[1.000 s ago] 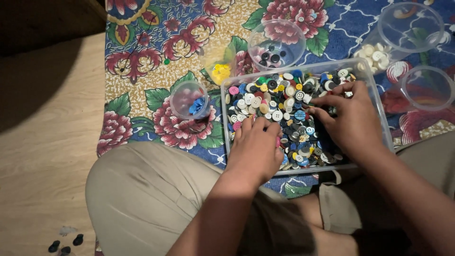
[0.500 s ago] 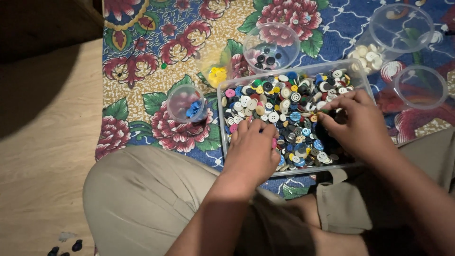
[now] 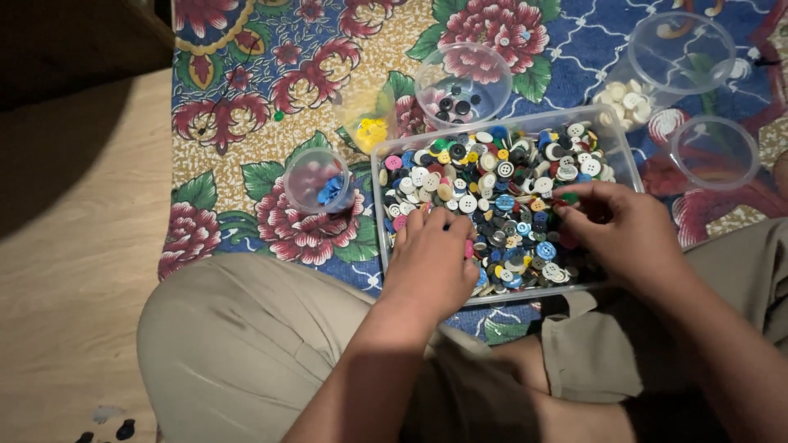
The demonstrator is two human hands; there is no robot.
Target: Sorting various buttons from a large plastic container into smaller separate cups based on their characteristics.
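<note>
Mixed buttons (image 3: pixel 492 197): many colours, heaped in a clear rectangular tray (image 3: pixel 624 152) on a floral cloth (image 3: pixel 246 90), straight ahead of the seated person's knees. Tray's long axis runs left to right.

Left hand (image 3: pixel 431 262): palm down on the near left part of the heap, fingers spread loosely among the buttons; no grip can be made out.

Right hand (image 3: pixel 628 234): over the right half, fingertips drawn together on a small green button (image 3: pixel 568 198).

Around the tray: clear cup of blue buttons (image 3: pixel 320 182) to its left, nearer the left hand; yellow buttons (image 3: pixel 371 131) and a cup of black buttons (image 3: pixel 461 86) beyond; white buttons (image 3: pixel 624 98) and an empty cup (image 3: pixel 714 152) to the right.
</note>
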